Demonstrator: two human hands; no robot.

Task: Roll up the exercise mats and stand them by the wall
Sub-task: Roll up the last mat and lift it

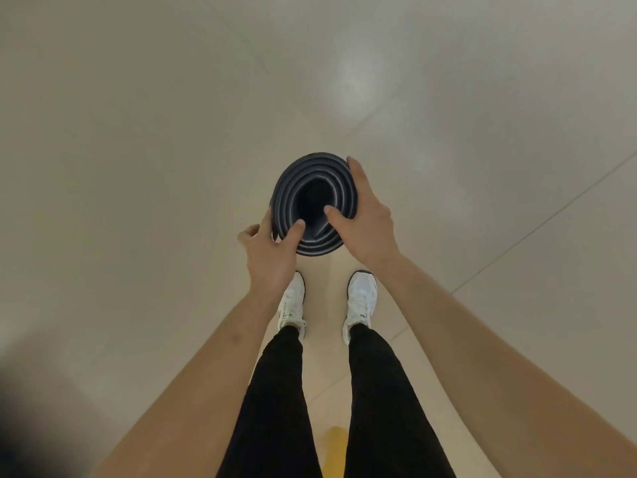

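Note:
A dark rolled exercise mat [303, 188] stands upright on end in front of my feet, seen from above as a spiral of layers with a hollow middle. My left hand [272, 253] grips its near left rim, thumb over the top edge and fingers on the outside. My right hand [365, 219] grips the right rim, thumb inside the roll and fingers wrapped around the outer layer. The lower part of the roll is hidden beneath its own top.
A pale beige wall [172, 115] rises close behind the roll, meeting another wall surface at a corner on the right. My white shoes [360, 301] stand on the light tiled floor [499, 322]. A yellow strip [334, 450] lies on the floor between my legs.

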